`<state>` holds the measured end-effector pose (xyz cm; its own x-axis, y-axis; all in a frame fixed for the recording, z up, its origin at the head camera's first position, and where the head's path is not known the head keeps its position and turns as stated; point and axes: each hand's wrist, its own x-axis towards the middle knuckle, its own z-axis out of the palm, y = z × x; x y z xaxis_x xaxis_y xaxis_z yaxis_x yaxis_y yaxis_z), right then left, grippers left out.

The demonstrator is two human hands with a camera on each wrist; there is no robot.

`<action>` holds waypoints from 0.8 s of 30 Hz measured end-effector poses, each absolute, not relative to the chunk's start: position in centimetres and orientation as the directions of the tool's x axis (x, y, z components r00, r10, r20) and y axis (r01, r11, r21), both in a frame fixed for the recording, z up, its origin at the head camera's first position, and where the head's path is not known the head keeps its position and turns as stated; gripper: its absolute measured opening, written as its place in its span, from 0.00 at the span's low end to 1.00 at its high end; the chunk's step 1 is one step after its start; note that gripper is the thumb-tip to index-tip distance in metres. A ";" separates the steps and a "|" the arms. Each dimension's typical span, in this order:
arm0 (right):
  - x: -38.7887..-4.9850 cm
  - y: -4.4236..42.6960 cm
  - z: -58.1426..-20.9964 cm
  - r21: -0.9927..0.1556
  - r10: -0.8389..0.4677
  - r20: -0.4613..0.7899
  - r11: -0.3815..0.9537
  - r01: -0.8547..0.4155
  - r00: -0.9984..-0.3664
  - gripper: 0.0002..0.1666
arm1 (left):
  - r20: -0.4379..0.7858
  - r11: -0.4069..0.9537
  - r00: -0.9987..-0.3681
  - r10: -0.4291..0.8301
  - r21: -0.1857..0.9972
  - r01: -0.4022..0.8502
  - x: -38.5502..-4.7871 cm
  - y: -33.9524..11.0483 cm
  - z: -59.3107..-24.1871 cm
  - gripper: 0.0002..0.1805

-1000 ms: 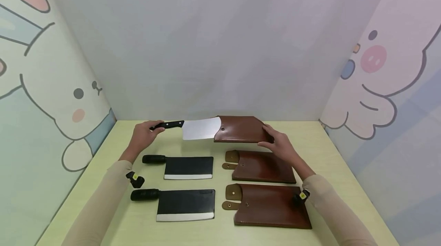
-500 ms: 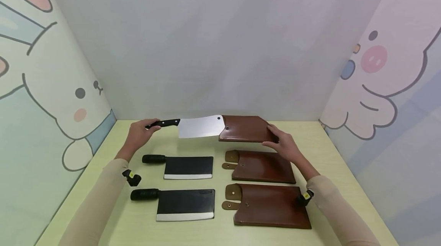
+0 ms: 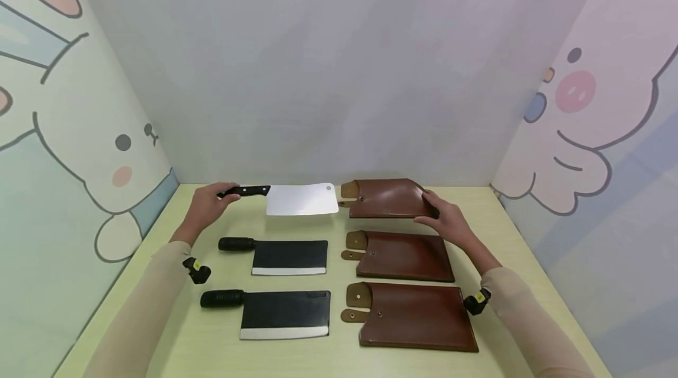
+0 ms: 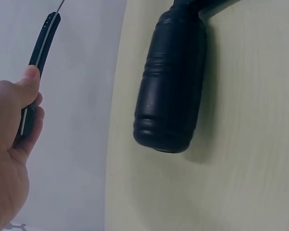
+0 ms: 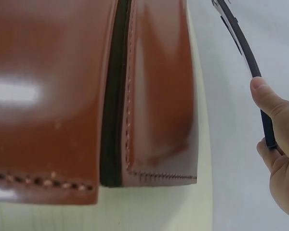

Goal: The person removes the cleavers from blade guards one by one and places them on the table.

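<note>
A cleaver [image 3: 302, 200] with a bright steel blade is held level near the back of the table, its black riveted handle gripped by my left hand [image 3: 208, 206]. In the left wrist view, the thumb presses along that handle [image 4: 38, 57]. My right hand [image 3: 447, 222] pinches the right end of a brown leather sheath [image 3: 389, 198]. The sheath's tan flap and strap face the blade tip, which lies just outside its mouth. Seen edge-on in the right wrist view, this sheath [image 5: 253, 67] sits between thumb and fingers.
Two dark cleavers [image 3: 290, 257] with black handles lie in front, one nearer [image 3: 286, 310]. To their right lie two more brown sheaths, the middle one [image 3: 408, 255] and the front one [image 3: 418, 316], flaps open leftward. A grey wall [image 3: 333, 72] rises behind the table.
The steel blade has come out of the sheath's mouth. My left hand has moved left with the cleaver, and my right hand has moved right with the sheath, uncovering its flap and strap.
</note>
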<state>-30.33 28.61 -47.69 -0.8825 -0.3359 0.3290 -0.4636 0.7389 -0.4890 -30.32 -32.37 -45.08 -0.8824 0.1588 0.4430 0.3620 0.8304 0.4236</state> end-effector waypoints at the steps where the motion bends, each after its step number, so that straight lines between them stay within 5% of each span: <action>1: -30.4 28.7 -47.8 -0.491 -0.336 0.324 0.740 -0.460 -0.885 0.49 | 0.431 0.835 -0.888 0.160 0.422 0.355 -30.3 -32.4 -45.2 0.19; 24: -31.0 29.1 -49.5 -0.496 -0.370 0.237 0.749 -0.440 -0.898 0.49 | 0.300 0.843 -0.941 0.159 0.456 0.287 -30.4 -32.8 -47.6 0.20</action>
